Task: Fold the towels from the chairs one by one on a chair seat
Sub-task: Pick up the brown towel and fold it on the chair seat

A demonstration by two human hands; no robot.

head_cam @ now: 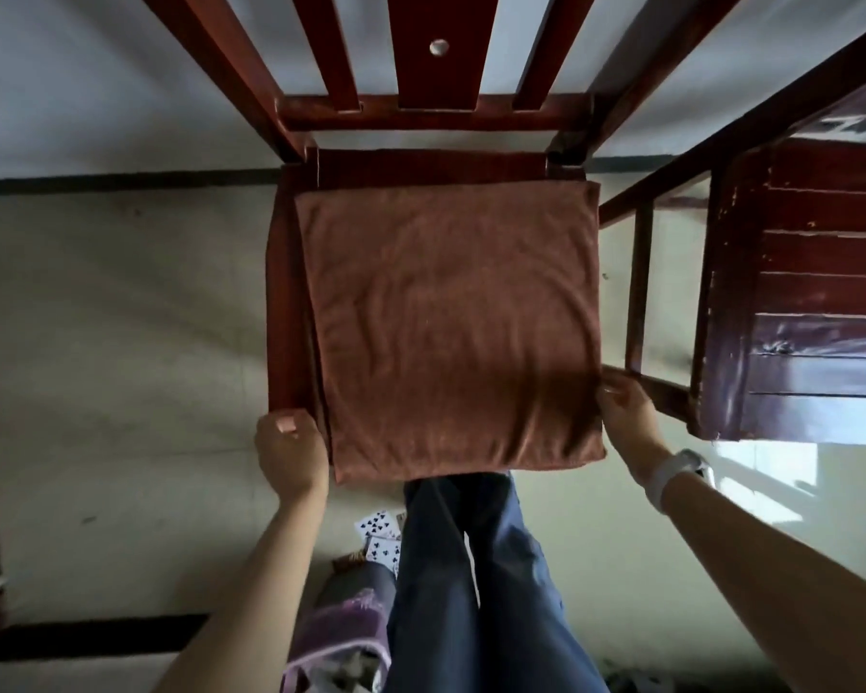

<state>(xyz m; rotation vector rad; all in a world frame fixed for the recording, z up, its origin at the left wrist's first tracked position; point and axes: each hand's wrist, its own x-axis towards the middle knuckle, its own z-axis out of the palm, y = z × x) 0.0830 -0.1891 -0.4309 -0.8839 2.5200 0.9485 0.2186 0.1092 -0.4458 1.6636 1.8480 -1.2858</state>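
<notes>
A brown towel [451, 322] lies folded flat on the seat of a dark red wooden chair [283, 302], its near edge hanging a little over the seat's front. My left hand [291, 450] grips the towel's near left corner, thumb on top. My right hand [628, 417] holds the near right corner at the towel's edge, fingers curled against the cloth. A pale watch sits on that wrist.
A second dark red chair [816, 292] stands close on the right, its frame almost touching the first. Playing cards [378, 535] and a purple bag [336, 637] lie on the pale floor by my legs. A dark wooden piece shows at the left edge.
</notes>
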